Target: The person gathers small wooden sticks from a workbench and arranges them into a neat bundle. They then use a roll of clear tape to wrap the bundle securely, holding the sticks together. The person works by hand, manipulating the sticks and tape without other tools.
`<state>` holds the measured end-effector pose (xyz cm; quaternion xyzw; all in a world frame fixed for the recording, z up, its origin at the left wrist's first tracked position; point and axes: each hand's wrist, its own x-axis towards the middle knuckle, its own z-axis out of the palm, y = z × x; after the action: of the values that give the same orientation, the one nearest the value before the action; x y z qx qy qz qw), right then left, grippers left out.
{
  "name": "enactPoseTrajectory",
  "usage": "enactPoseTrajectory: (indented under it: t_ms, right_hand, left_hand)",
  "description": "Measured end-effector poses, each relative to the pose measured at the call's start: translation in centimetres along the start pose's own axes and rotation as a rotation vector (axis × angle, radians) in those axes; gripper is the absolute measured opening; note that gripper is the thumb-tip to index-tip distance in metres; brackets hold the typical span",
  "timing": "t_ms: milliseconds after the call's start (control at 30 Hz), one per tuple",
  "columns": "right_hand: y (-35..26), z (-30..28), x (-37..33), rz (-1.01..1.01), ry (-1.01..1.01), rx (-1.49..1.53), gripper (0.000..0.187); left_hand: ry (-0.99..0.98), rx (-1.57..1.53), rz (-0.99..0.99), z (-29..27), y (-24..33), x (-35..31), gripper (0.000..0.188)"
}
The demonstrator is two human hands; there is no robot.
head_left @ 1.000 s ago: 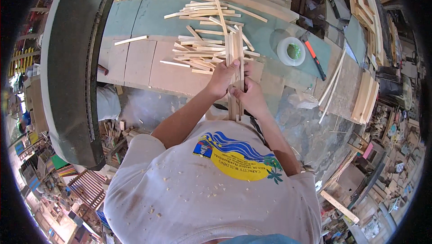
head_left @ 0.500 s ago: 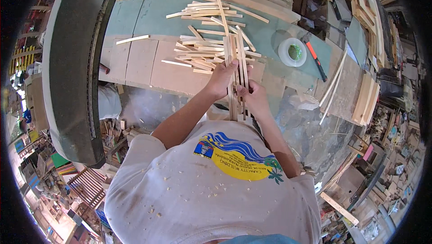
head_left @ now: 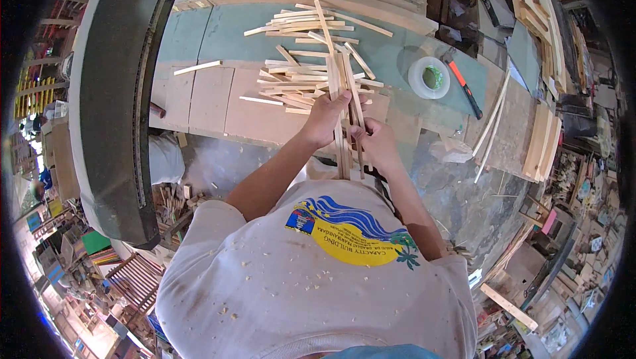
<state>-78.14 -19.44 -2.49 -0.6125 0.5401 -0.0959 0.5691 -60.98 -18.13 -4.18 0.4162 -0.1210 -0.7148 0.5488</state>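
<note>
1. Two bare hands work in front of the shirt: the left hand's grip is clasped around pale wooden strips, thumb on top.
2. The right hand, nearer the body, has its grip pinching the slender wood just beside them; the exact count is unclear.
3. The held pieces point away from the body, near ends by the shirt, far ends over the loose sticks.
4. Those sticks lie heaped on the worktop.
5. Right of them are a white ring-shaped object and a hammer with an orange-and-black handle.
</note>
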Motion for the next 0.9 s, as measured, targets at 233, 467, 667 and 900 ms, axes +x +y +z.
enactPoseTrajectory:
  t_ms: [233, 467, 667, 900]
  right_hand:
    - [-0.2, 0.1, 0.0, 0.009, 0.026, 0.182, 0.023]
    - [1.0, -3.0, 6.4, 0.12, 0.204, 0.287, 0.036]
    - [-1.9, -4.3, 9.3, -0.467, 0.375, -0.044, 0.049]
    - [-9.1, -4.6, 5.0, -0.367, 0.034, 0.319, 0.063]
  left_hand:
    - [-0.01, -0.016, -0.002, -0.3, -0.2, 0.4, 0.034]
    - [-0.032, -0.065, 0.026, -2.5, 1.0, 1.4, 0.038]
    - [-0.119, 0.076, -0.128, -1.0, 3.5, -0.2, 0.037]
    - [-0.333, 0.089, -0.153, 1.1, 3.0, -1.2, 0.044]
